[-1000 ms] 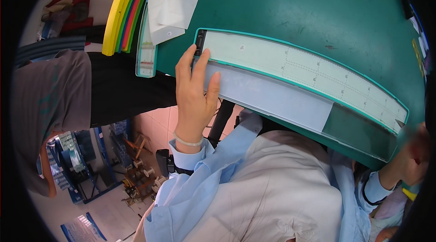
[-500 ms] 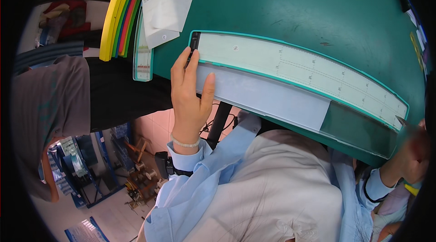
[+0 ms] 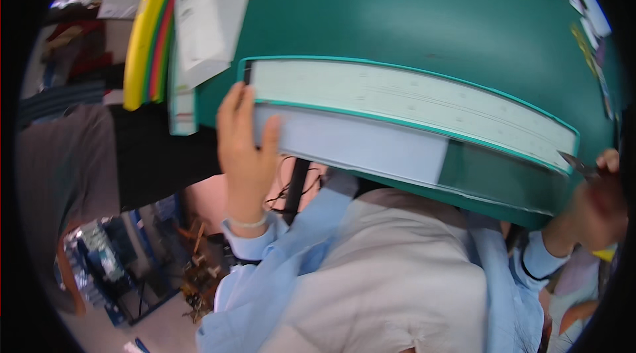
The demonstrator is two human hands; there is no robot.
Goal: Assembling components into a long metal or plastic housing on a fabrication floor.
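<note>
A long pale printed board [image 3: 311, 81] with a teal rim lies on the green tabletop. Along its near side runs a clear plastic strip [image 3: 517, 184], with a whitish-lilac sheet [image 3: 371, 144] under its left part. My left hand [image 3: 246, 148] rests at the board's left end, fingers stretched out over the black end piece [image 3: 248, 72]. At the far right my right hand [image 3: 593, 214] is closed around a pointed dark metal tool [image 3: 578, 164], like pliers or scissors. Its tip is over the board's right end; blur hides the handles.
Yellow, green and red curved strips [image 3: 147, 35] stand at the upper left, beside white papers [image 3: 212, 22]. A person in a grey top [image 3: 66, 161] is at the left. Papers and small items line the tabletop's right edge [image 3: 589, 28].
The whole scene has shifted left in the picture and blurred. More of the tool in my right hand shows now. My left hand stays at the board's left end.
</note>
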